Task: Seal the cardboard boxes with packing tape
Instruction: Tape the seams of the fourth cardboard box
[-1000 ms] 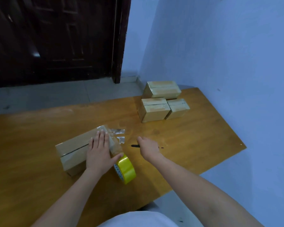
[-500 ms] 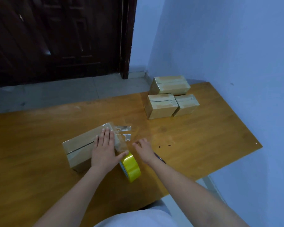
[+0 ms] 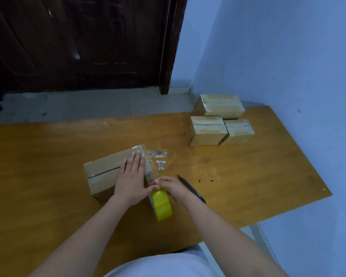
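2 hands (image 3: 130, 179) (image 3: 173, 186) — box (image 3: 102, 172) mid-table (image 3: 48, 196).

Bare table (image 3: 48, 156) lies left of the hands; a pen (image 3: 190, 187) and three stacked boxes (image 3: 218, 120) crowd their right.

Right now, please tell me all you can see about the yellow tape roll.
The tape roll is glossy yellow with a pale inner core. It stands on its edge on the wooden table, near its front edge, just right of the cardboard box. A clear strip runs from it up over the box's end. The right hand is on its top; the left hand lies flat on the box, thumb near the roll.
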Motion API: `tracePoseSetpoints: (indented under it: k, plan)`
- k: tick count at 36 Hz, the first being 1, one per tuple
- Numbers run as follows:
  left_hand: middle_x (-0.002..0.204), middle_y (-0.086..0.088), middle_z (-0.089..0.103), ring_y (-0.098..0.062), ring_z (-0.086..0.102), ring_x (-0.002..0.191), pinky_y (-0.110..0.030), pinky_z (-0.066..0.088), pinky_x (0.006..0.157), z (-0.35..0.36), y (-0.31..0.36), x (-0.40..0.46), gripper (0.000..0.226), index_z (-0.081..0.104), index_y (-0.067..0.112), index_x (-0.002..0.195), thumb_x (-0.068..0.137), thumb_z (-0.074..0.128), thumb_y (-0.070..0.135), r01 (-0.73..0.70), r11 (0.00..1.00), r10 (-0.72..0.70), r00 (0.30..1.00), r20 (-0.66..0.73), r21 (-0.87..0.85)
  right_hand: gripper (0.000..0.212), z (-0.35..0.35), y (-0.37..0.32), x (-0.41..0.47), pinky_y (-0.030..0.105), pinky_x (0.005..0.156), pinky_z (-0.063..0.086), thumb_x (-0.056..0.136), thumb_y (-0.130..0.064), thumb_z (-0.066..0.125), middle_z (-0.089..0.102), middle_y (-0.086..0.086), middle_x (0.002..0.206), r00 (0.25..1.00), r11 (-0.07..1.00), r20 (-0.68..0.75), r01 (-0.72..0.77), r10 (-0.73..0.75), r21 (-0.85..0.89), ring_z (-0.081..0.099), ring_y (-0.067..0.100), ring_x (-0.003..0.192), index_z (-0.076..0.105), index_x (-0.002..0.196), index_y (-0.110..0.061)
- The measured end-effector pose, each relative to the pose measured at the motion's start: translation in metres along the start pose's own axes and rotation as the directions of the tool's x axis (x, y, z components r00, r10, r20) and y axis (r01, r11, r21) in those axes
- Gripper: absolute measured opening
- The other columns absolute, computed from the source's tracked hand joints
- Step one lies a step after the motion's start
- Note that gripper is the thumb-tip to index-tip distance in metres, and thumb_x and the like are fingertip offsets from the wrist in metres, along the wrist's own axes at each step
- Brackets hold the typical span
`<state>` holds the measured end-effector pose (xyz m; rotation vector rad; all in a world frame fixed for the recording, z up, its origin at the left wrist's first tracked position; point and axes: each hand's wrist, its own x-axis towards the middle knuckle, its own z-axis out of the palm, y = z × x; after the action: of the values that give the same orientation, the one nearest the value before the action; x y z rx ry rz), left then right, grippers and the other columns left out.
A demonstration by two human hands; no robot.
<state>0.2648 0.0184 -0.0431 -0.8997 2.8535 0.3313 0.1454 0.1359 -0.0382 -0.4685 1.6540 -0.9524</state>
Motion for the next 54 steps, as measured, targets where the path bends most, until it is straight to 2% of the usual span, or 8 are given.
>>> tracePoseSetpoints:
  k: [8, 16, 21, 27, 31, 35, 45, 54]
  plan:
    - [0.157, -0.004, -0.021, -0.012, -0.026, 0.140, -0.032, -0.017, 0.114, -0.005, -0.008, 0.002, 0.111, -0.011, 0.015, 0.151, 0.065, -0.005, 0.084, -0.028, 0.993, 0.029, 1.000, 0.004, -0.117, 0.025, 0.005, 0.005, -0.008, 0.028, 0.086, 0.046, 0.093, -0.019, 0.058, 0.066, 0.001, 0.094, 0.999, 0.997, -0.031, 0.033, -0.031, 0.065, 0.061, 0.015, 0.091, 0.066, 0.108, -0.001]
    - [0.160, -0.002, 0.012, -0.015, 0.003, 0.148, -0.030, -0.006, 0.116, -0.008, 0.000, 0.004, 0.067, 0.020, 0.015, 0.152, 0.098, 0.035, 0.052, 0.041, 0.973, -0.074, 0.988, -0.138, -0.229, 0.011, -0.002, 0.012, -0.015, 0.028, 0.085, 0.047, 0.093, -0.011, 0.056, 0.068, 0.000, 0.097, 0.993, 0.998, -0.115, -0.005, 0.012, 0.060, 0.063, 0.011, 0.089, 0.067, 0.093, -0.009]
    - [0.157, -0.006, 0.023, -0.020, 0.015, 0.146, -0.032, 0.000, 0.115, -0.002, -0.001, 0.005, 0.069, 0.028, 0.012, 0.149, 0.095, 0.045, 0.051, 0.040, 0.992, -0.064, 0.979, -0.194, -0.123, 0.016, -0.022, 0.019, -0.018, 0.038, 0.102, 0.042, 0.090, -0.016, 0.062, 0.069, 0.014, 0.107, 0.973, 0.972, -0.136, -0.202, 0.185, -0.123, 0.062, 0.027, 0.107, 0.064, 0.074, -0.014]
    - [0.135, -0.015, 0.055, -0.030, 0.050, 0.127, -0.040, 0.029, 0.109, 0.009, -0.006, 0.007, 0.067, 0.057, 0.003, 0.129, 0.077, 0.073, 0.042, 0.029, 0.998, -0.045, 0.956, -0.289, -0.057, 0.022, -0.029, 0.031, -0.011, 0.035, 0.094, 0.042, 0.094, -0.024, 0.057, 0.064, 0.011, 0.113, 0.918, 0.790, -0.100, -0.382, 0.383, -0.480, 0.056, 0.021, 0.101, 0.065, 0.102, -0.005]
    - [0.134, -0.015, 0.056, -0.030, 0.052, 0.126, -0.043, 0.036, 0.106, 0.010, -0.005, 0.010, 0.068, 0.058, 0.003, 0.127, 0.074, 0.078, 0.040, 0.019, 0.997, -0.040, 0.945, -0.325, -0.069, 0.017, -0.016, 0.028, 0.003, 0.030, 0.079, 0.040, 0.094, -0.024, 0.055, 0.053, 0.008, 0.099, 0.938, 0.706, -0.159, -0.336, 0.307, -0.623, 0.049, 0.019, 0.091, 0.056, 0.085, -0.010]
    - [0.133, -0.016, 0.056, -0.030, 0.053, 0.124, -0.040, 0.028, 0.107, 0.013, -0.006, 0.011, 0.069, 0.059, 0.002, 0.126, 0.071, 0.081, 0.037, 0.006, 0.997, -0.034, 0.936, -0.351, -0.083, 0.027, -0.013, 0.016, 0.016, 0.030, 0.075, 0.044, 0.093, -0.025, 0.058, 0.067, 0.013, 0.105, 0.963, 0.617, -0.203, -0.269, 0.176, -0.740, 0.062, 0.028, 0.099, 0.067, 0.104, -0.003]
    - [0.133, -0.016, 0.056, -0.030, 0.053, 0.124, -0.039, 0.024, 0.108, 0.017, -0.006, 0.011, 0.072, 0.057, 0.002, 0.128, 0.069, 0.083, 0.035, -0.002, 0.996, -0.034, 0.917, -0.397, -0.090, 0.028, -0.023, -0.011, 0.056, 0.029, 0.070, 0.040, 0.100, -0.027, 0.044, 0.066, 0.014, 0.106, 0.959, 0.506, -0.277, -0.207, -0.065, -0.837, 0.062, 0.031, 0.098, 0.065, 0.104, -0.008]
    - [0.132, -0.015, 0.057, -0.029, 0.055, 0.123, -0.039, 0.026, 0.107, 0.017, -0.008, 0.012, 0.059, 0.059, 0.003, 0.126, 0.085, 0.051, 0.044, -0.010, 0.996, -0.026, 0.918, -0.396, -0.088, 0.022, -0.032, -0.013, 0.083, 0.031, 0.070, 0.039, 0.096, -0.024, 0.051, 0.066, 0.017, 0.100, 0.988, 0.667, -0.152, -0.111, -0.003, -0.736, 0.061, 0.032, 0.096, 0.063, 0.096, -0.006]
